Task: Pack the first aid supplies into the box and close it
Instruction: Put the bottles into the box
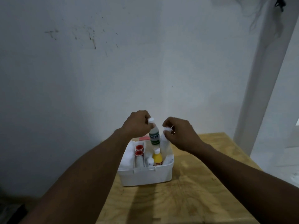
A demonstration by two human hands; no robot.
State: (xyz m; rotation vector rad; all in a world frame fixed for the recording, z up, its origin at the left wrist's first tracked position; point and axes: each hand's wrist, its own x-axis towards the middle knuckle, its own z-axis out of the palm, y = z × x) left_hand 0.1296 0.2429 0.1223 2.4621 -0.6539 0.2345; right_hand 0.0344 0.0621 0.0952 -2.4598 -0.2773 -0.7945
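Dim, bluish light, brightest at the right edge of the frame, my forearms' shadows across the table (202, 199), soft blur throughout, wide-angle bending at the edges

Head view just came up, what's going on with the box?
The white box sits open on the wooden table, partly packed. The left hand grips a green-labelled bottle by its cap, and the right hand grips a white bottle, both over the box. A yellow bottle and two red-capped items are already inside.
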